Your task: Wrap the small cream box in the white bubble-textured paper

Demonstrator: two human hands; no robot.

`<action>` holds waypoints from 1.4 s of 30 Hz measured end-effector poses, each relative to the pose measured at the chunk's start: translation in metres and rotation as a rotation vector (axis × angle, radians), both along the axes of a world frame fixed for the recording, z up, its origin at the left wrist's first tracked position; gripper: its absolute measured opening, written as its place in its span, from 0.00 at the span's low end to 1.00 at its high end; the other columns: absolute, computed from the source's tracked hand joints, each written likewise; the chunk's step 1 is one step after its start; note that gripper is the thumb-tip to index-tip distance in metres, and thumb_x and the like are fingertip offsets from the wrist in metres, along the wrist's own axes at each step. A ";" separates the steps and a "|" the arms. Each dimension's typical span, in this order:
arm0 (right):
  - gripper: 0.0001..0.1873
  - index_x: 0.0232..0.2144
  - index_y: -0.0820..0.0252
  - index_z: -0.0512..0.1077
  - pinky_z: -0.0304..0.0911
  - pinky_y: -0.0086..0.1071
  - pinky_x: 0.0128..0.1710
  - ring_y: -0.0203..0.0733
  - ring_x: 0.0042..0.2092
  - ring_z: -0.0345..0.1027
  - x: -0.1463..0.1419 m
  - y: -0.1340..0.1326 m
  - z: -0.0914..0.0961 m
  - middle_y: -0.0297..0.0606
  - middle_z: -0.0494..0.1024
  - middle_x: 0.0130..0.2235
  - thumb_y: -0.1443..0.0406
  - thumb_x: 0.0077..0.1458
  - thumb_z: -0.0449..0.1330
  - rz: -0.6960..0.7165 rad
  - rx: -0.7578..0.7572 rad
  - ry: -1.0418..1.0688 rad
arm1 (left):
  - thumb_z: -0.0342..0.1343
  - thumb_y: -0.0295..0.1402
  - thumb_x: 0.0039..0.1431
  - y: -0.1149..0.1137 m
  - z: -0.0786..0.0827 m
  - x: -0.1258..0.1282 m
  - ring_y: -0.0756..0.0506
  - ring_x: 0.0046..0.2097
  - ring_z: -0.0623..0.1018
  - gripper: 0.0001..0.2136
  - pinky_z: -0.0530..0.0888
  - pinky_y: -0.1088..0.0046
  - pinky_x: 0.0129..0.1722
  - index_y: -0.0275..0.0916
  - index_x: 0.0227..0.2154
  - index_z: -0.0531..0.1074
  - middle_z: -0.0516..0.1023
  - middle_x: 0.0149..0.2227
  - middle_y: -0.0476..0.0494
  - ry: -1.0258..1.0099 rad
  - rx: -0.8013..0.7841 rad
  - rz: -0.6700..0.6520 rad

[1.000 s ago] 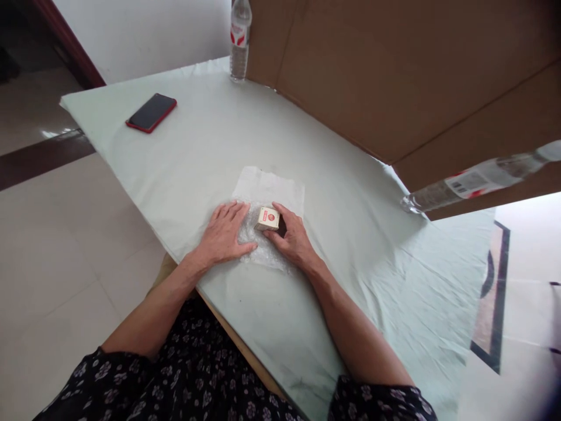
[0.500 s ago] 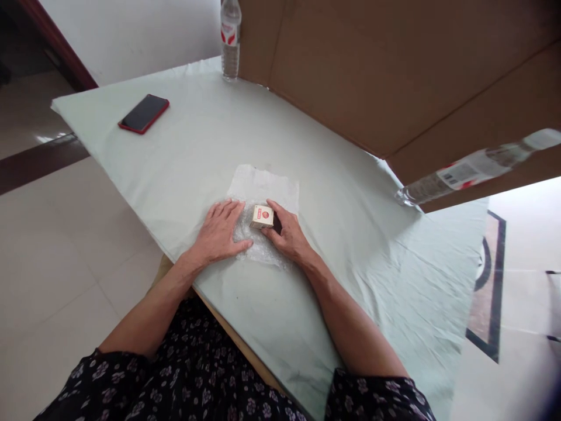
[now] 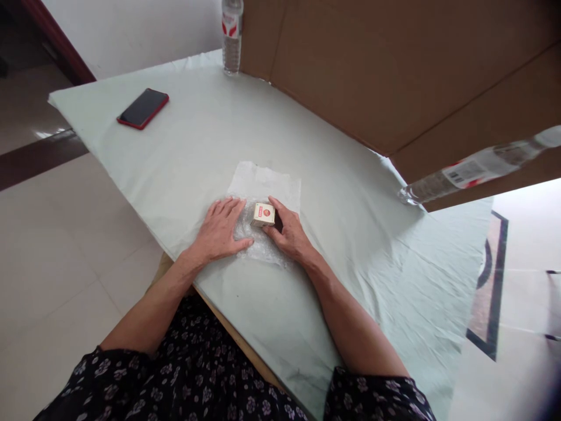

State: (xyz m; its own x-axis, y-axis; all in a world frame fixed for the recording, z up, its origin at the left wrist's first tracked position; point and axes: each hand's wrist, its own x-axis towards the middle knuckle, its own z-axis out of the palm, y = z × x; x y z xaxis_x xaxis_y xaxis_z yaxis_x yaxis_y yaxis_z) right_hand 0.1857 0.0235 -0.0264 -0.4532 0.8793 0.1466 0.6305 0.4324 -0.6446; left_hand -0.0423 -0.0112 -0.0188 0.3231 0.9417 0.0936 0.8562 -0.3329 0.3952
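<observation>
A small cream box [image 3: 263, 214] with red print on top sits on a piece of clear bubble wrap [image 3: 258, 250] near the table's front edge. My right hand [image 3: 290, 231] curves around the box's right side, thumb and fingers gripping it. Flat on the left part of the wrap lies my left hand [image 3: 220, 231], its fingers spread and thumb pointing toward the box. Part of the wrap is hidden under both hands, and its far end [image 3: 265, 179] looks whiter and smoother.
The table wears a pale green cloth [image 3: 188, 152]. A phone with a red edge [image 3: 143, 109] lies at the far left. Tall brown cardboard [image 3: 350, 70] stands along the back, with one water bottle [image 3: 231, 41] at its left end and another bottle [image 3: 468, 172] at its right.
The view has shifted slightly. Both hands and the box keep practically the same places on the bubble wrap.
</observation>
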 end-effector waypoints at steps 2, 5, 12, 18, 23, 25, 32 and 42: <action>0.40 0.71 0.58 0.54 0.58 0.55 0.65 0.59 0.65 0.65 0.000 0.000 -0.001 0.47 0.69 0.67 0.57 0.60 0.57 0.003 0.003 -0.010 | 0.61 0.47 0.55 0.000 0.000 0.000 0.31 0.72 0.58 0.42 0.51 0.49 0.72 0.36 0.69 0.53 0.62 0.70 0.31 -0.001 0.000 0.001; 0.40 0.72 0.56 0.53 0.58 0.56 0.65 0.59 0.65 0.64 0.000 0.000 -0.001 0.46 0.68 0.67 0.57 0.60 0.57 0.004 0.004 -0.017 | 0.60 0.48 0.56 0.000 -0.001 0.000 0.31 0.73 0.58 0.42 0.51 0.49 0.72 0.36 0.69 0.53 0.61 0.70 0.30 0.002 0.002 -0.001; 0.41 0.72 0.58 0.52 0.58 0.55 0.65 0.59 0.65 0.65 0.000 0.000 -0.002 0.47 0.68 0.67 0.59 0.59 0.58 0.011 0.014 -0.016 | 0.61 0.48 0.56 -0.001 -0.002 -0.001 0.32 0.72 0.58 0.42 0.51 0.49 0.72 0.37 0.69 0.54 0.62 0.70 0.32 -0.013 0.017 -0.002; 0.41 0.71 0.56 0.54 0.58 0.57 0.64 0.60 0.65 0.65 0.002 0.001 -0.006 0.49 0.69 0.67 0.60 0.58 0.60 0.027 0.032 0.065 | 0.62 0.46 0.54 0.001 -0.005 -0.001 0.30 0.72 0.59 0.42 0.52 0.47 0.72 0.34 0.68 0.55 0.63 0.69 0.29 -0.041 0.026 -0.005; 0.41 0.70 0.57 0.56 0.57 0.59 0.64 0.61 0.64 0.65 0.002 0.001 -0.008 0.51 0.70 0.66 0.62 0.56 0.60 0.013 0.018 0.102 | 0.62 0.45 0.56 -0.007 -0.004 -0.008 0.30 0.70 0.63 0.39 0.60 0.46 0.69 0.37 0.67 0.58 0.65 0.68 0.30 -0.189 0.095 -0.003; 0.42 0.70 0.56 0.56 0.56 0.59 0.65 0.60 0.64 0.65 0.003 0.001 -0.008 0.50 0.71 0.65 0.62 0.55 0.61 0.008 -0.003 0.127 | 0.63 0.45 0.56 -0.018 0.000 -0.013 0.30 0.69 0.63 0.37 0.61 0.46 0.68 0.38 0.66 0.60 0.65 0.68 0.29 -0.219 0.134 -0.032; 0.44 0.70 0.52 0.55 0.61 0.53 0.63 0.55 0.62 0.69 0.007 0.004 -0.005 0.46 0.71 0.65 0.57 0.55 0.64 0.075 -0.151 0.343 | 0.61 0.30 0.57 -0.054 0.023 -0.021 0.27 0.71 0.60 0.21 0.60 0.42 0.68 0.38 0.55 0.73 0.64 0.68 0.28 -0.035 0.176 -0.169; 0.42 0.68 0.50 0.59 0.58 0.52 0.66 0.54 0.64 0.67 0.006 0.001 0.002 0.45 0.71 0.64 0.54 0.54 0.66 0.046 -0.229 0.424 | 0.57 0.21 0.57 -0.042 0.020 0.003 0.28 0.68 0.66 0.10 0.66 0.42 0.65 0.38 0.39 0.79 0.70 0.63 0.30 -0.053 0.309 -0.196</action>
